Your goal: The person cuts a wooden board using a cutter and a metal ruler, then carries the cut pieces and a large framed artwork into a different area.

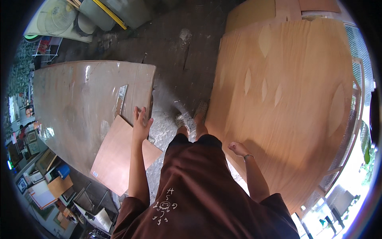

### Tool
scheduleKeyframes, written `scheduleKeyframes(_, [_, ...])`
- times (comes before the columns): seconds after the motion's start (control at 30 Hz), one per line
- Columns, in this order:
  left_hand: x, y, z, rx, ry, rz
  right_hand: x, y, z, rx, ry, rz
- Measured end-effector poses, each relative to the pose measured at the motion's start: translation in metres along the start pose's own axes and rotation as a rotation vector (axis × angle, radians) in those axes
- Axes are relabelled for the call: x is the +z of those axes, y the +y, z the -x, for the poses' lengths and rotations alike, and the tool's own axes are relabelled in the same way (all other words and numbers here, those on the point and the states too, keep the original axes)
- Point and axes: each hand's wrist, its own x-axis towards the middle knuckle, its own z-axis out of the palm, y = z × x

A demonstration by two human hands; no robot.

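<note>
Worktop (pixel 63 95) at left; small wood board (pixel 112 157) on it, corner jutting past its right edge. Your left hand (pixel 141 126), fingers spread, grip released, near the board. Your right hand (pixel 238 149) curls by the large wood sheet (pixel 286 119); can't tell whether it grasps anything.

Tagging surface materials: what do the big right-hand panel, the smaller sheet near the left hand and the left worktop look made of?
Right panel: wood, probably veneered plywood, low sheen; long grain and lens-shaped patches show.
Smaller sheet: likely plywood, smooth; plain pinkish-tan face, little grain visible.
Left worktop: unclear, perhaps coated board; bright glints and smears suggest a partly glossy surface.
</note>
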Motion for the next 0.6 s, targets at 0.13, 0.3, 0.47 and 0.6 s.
scheduleKeyframes(0.13, [-0.002, -0.001, 0.003, 0.035, -0.015, 0.006, 0.029, 0.038, -0.003, 0.053, 0.216, -0.179])
scheduleKeyframes(0.3, [-0.007, -0.015, 0.0, 0.05, -0.06, 0.077, 0.036, 0.037, 0.011, 0.062, 0.446, -0.553])
scheduleKeyframes(0.47, [-0.034, 0.011, 0.035, 0.13, -0.128, 0.268, 0.104, 0.026, 0.039, 0.018, 0.614, -0.412])
scheduleKeyframes(0.6, [-0.055, 0.019, 0.113, 0.255, -0.183, 0.326, 0.249, 0.052, 0.069, 0.068, 0.442, -0.399])
